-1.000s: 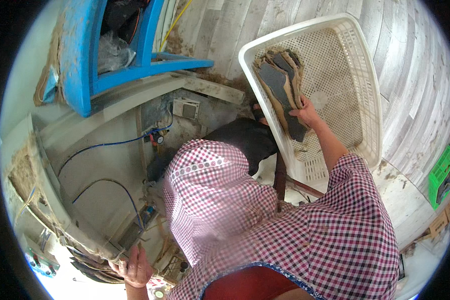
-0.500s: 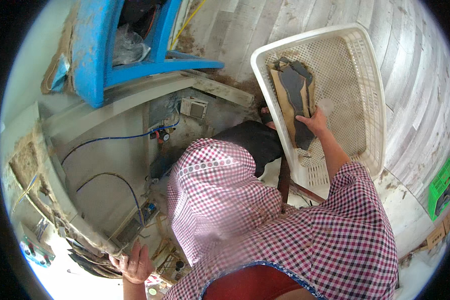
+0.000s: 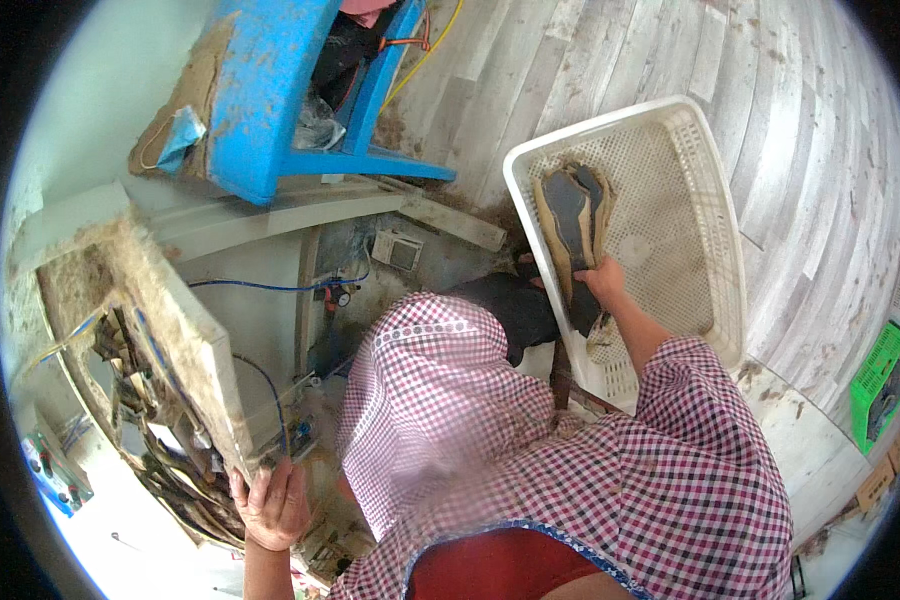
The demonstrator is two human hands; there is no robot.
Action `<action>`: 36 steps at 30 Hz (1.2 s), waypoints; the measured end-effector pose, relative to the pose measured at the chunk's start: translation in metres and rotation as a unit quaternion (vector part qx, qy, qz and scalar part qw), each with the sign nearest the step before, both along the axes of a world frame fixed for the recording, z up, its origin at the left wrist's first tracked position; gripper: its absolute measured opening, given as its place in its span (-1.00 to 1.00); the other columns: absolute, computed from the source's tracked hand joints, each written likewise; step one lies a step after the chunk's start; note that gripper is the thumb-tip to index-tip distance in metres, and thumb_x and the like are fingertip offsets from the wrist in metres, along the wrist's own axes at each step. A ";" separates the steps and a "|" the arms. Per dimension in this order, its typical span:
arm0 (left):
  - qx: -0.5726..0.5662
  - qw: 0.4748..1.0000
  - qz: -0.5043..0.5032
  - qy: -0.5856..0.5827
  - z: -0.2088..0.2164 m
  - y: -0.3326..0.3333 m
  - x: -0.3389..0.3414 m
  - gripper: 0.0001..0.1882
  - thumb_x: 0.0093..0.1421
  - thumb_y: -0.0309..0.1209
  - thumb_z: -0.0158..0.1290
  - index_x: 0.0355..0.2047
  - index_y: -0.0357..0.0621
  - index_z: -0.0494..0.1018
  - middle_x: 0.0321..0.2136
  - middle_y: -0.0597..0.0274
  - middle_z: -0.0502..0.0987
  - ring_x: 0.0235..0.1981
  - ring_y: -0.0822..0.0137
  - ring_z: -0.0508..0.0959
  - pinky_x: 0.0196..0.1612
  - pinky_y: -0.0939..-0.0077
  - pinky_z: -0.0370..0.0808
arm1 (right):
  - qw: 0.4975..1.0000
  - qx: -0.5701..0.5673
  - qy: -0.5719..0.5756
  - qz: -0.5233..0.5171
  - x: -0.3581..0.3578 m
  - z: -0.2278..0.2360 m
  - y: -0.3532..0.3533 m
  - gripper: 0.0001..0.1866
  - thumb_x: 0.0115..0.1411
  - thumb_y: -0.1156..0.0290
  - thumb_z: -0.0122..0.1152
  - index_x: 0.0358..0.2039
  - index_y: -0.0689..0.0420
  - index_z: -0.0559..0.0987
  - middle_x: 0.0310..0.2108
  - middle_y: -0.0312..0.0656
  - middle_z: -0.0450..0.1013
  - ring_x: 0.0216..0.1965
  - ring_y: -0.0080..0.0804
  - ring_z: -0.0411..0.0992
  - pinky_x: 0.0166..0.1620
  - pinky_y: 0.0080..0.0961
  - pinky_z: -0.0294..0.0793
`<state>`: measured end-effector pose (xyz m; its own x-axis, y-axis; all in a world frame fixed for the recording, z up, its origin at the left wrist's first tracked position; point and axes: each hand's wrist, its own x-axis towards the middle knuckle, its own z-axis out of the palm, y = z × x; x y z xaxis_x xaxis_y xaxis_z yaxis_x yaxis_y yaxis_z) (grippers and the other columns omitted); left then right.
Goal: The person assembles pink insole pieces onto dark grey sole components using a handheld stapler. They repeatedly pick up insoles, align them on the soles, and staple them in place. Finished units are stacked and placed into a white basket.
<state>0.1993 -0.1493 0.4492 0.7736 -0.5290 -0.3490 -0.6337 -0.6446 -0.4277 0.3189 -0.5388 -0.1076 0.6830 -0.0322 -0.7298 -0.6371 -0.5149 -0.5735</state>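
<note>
My right hand (image 3: 602,280) reaches into a white perforated plastic basket (image 3: 722,290). Its thumb and fingers close on the near end of a small stack of dark grey, sole-shaped pieces (image 3: 567,215) with tan edges. The pieces lean along the basket's left side. My left hand (image 3: 272,505) is at the near corner of a dusty workbench (image 3: 198,345), its fingers bent and close together. A small dark bit shows at those fingertips, but what they hold, if anything, cannot be made out.
A blue plastic stool (image 3: 270,100) lies at the upper left. Dark scraps (image 3: 170,440) fill the bench's left side. Beneath the bench run a blue air hose (image 3: 260,287) and a pressure gauge (image 3: 342,298). A green crate (image 3: 878,385) stands far right on the plank floor.
The view has shifted, showing more of the bench and its scraps. My right hand still grips the dark pieces, now lower in the view. My left hand remains at the bench corner.
</note>
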 end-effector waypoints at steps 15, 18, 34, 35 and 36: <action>-0.103 0.994 0.023 -0.041 0.002 -0.003 0.002 -0.74 -0.07 -0.49 0.12 -0.31 -0.18 0.60 -0.18 0.17 0.61 0.17 0.25 0.40 0.31 -0.14 0.25 | 0.880 0.199 -0.329 -0.280 0.179 0.178 -0.113 -0.47 0.12 0.41 0.27 0.10 0.30 0.43 0.02 -0.03 0.46 0.04 -0.20 0.42 0.07 -0.40 0.38; -0.144 0.989 0.024 -0.039 0.011 -0.014 0.008 -0.72 -0.11 -0.48 0.09 -0.33 -0.21 0.60 -0.18 0.17 0.62 0.18 0.26 0.40 0.33 -0.08 0.23 | 0.924 0.276 -0.051 -0.261 0.142 0.109 -0.069 -0.36 0.02 0.38 0.35 0.12 0.33 0.41 0.01 -0.02 0.45 0.05 -0.13 0.38 0.15 -0.32 0.32; -0.198 0.977 0.005 -0.082 -0.015 -0.012 0.001 -0.81 -0.12 -0.53 0.11 -0.42 -0.27 0.57 -0.22 0.15 0.61 0.19 0.30 0.40 0.34 -0.01 0.23 | 0.915 0.255 -0.253 -0.184 0.095 0.142 -0.137 -0.63 0.20 0.38 0.18 0.00 0.28 0.55 -0.04 -0.06 0.51 0.01 -0.25 0.43 0.10 -0.34 0.35; -0.211 0.975 -0.003 -0.076 -0.010 -0.013 0.008 -0.80 -0.12 -0.53 0.11 -0.42 -0.28 0.57 -0.23 0.13 0.60 0.19 0.28 0.40 0.34 -0.01 0.23 | 0.952 0.195 -0.129 -0.198 0.050 0.078 -0.134 -0.56 0.13 0.38 0.24 0.01 0.31 0.53 -0.03 -0.03 0.49 -0.02 -0.21 0.42 0.07 -0.31 0.36; -0.210 0.975 -0.004 -0.074 -0.007 -0.018 0.008 -0.80 -0.12 -0.53 0.10 -0.42 -0.29 0.56 -0.22 0.12 0.60 0.20 0.27 0.40 0.34 -0.01 0.23 | 0.955 0.130 -0.054 -0.259 0.038 0.079 -0.111 -0.50 0.04 0.34 0.31 -0.01 0.32 0.54 -0.04 0.00 0.48 -0.03 -0.20 0.42 0.03 -0.31 0.38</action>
<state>0.2071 -0.1674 0.4423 0.7943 -0.6073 0.0147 -0.5910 -0.7781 -0.2129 0.3567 -0.6499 -0.0287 0.6966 -0.2144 -0.6847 -0.6973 0.0225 -0.7164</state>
